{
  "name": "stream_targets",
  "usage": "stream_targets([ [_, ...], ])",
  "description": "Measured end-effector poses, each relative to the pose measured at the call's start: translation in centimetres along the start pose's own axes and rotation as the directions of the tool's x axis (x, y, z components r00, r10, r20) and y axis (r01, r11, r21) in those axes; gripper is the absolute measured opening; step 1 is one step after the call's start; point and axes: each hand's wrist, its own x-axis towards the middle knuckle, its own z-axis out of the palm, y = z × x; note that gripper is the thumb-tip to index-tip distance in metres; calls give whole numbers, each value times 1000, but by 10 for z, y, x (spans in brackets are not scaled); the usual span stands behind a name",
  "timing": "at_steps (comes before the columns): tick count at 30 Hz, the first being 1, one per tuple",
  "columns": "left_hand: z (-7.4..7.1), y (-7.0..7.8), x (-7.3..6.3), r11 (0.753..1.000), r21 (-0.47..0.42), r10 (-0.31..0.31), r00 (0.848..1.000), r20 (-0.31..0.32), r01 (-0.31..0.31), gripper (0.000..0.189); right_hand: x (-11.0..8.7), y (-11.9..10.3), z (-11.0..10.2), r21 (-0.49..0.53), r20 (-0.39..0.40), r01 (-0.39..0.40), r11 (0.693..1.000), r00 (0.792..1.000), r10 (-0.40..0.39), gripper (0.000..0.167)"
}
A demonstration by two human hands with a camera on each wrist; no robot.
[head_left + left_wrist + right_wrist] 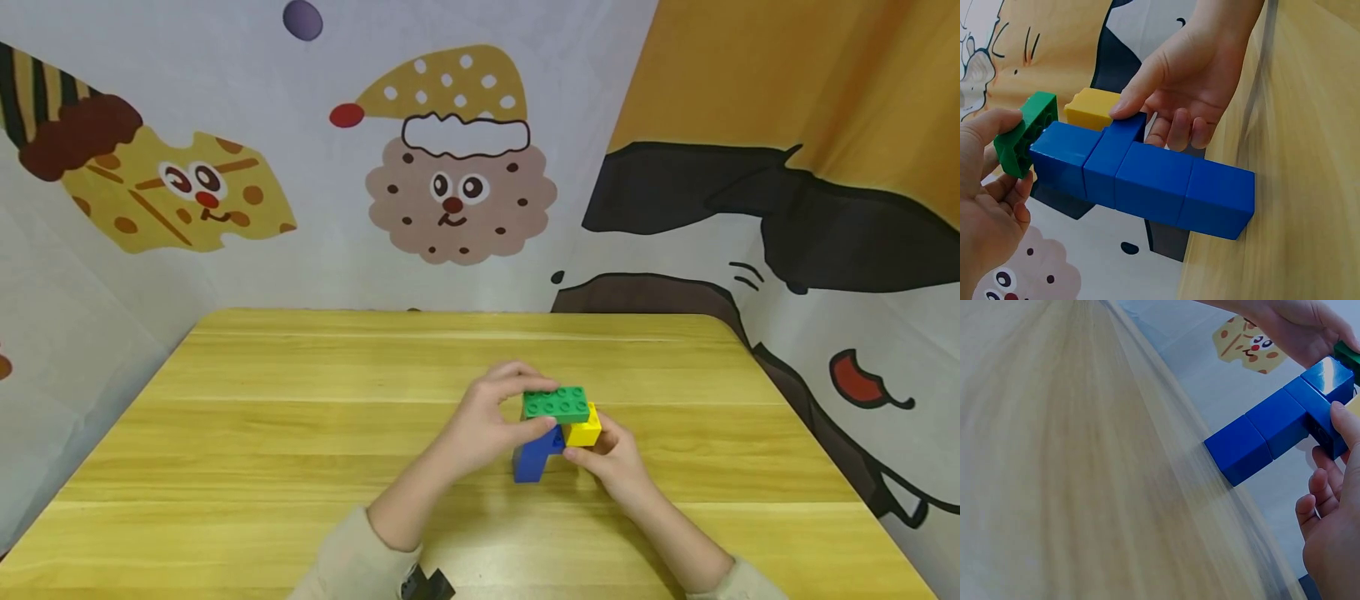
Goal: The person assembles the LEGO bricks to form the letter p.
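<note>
A tower of blue building bricks (531, 460) stands upright on the table, with a flat blue brick (1110, 162) jutting out from its upper part. My left hand (491, 421) pinches a studded green brick (556, 405) between thumb and fingers at the tower's top. Part of the green brick's hollow underside shows in the left wrist view; whether it is pressed on, I cannot tell. On the jutting side sits a yellow brick (582, 432). My right hand (621, 462) grips it, its thumb at the seam with the flat blue brick and its fingers beneath.
The wooden table (300, 433) spreads around the tower, its far edge meeting a cloth backdrop (300, 275) printed with cartoon figures. A black object (429, 585) is by the left sleeve (360, 558) at the near edge of the head view.
</note>
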Motion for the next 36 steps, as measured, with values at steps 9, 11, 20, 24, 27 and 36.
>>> stream_targets([
  [9, 3, -2, 0, 1000, 13, -3, 1000, 15, 3, 34, 0, 0, -1, 6, 2, -9, 1000, 1000, 9, 44],
  [11, 4, -2, 0, 1000, 18, -6, 1000, 16, 6, 35, 0, 0, -1, 0, -4, -17, 1000, 1000, 17, 44],
  [20, 5, -5, 0, 999, 33, -1, 1000, 24, 1, 34, -1, 0, -1, -16, -12, -34, 999, 999, 34, 44],
  [24, 6, -6, 0, 998, 55, 18, 999, 29, -19, 33, -1, 0, -1, -7, -5, -23, 1000, 1000, 23, 44],
  [27, 6, -5, 1, 996, 76, 46, 998, 34, -48, 33, -1, 1, -1, 2, -1, -11, 1000, 1000, 11, 44],
  [36, 2, -5, 3, 981, 142, 119, 990, 74, -129, 33, 1, -1, -1, -3, 13, 15, 1000, 1000, -15, 43],
])
